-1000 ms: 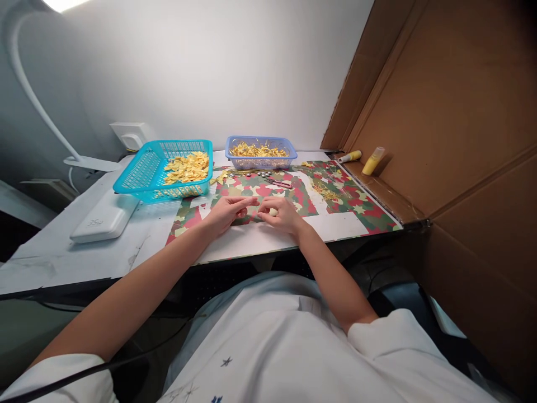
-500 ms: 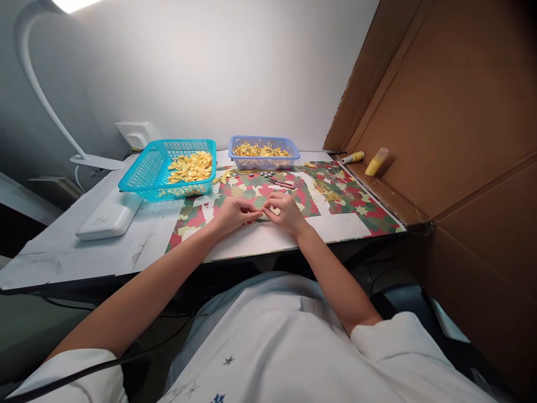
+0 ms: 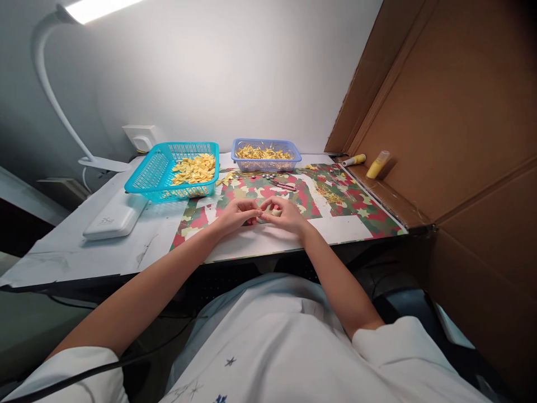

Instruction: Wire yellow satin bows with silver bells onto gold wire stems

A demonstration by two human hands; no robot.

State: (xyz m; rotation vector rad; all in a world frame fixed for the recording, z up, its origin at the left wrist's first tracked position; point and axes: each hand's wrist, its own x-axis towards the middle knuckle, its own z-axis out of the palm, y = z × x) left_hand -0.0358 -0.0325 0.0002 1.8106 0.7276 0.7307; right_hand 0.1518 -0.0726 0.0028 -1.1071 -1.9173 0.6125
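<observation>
Near the table's front edge, my left hand and my right hand meet with their fingertips pinched together. Whatever lies between the fingers is too small and too covered to make out. Under them is a camouflage-patterned sheet with worn white patches. Just beyond the hands lie a pair of reddish tweezers or snips and several small silvery beads. Yellow ribbon bows fill part of a turquoise basket. Golden wire-like ties lie in a purple basket.
A white power bank with a lit display sits at the left, below the desk lamp. Cardboard walls the right side, with two yellow-and-white tubes beside it. Loose golden strands lie on the sheet.
My hands stay together at the same place, with the fingers slightly shifted and my right thumb now straighter. The whole view has moved a little; the objects on the table keep their places.
</observation>
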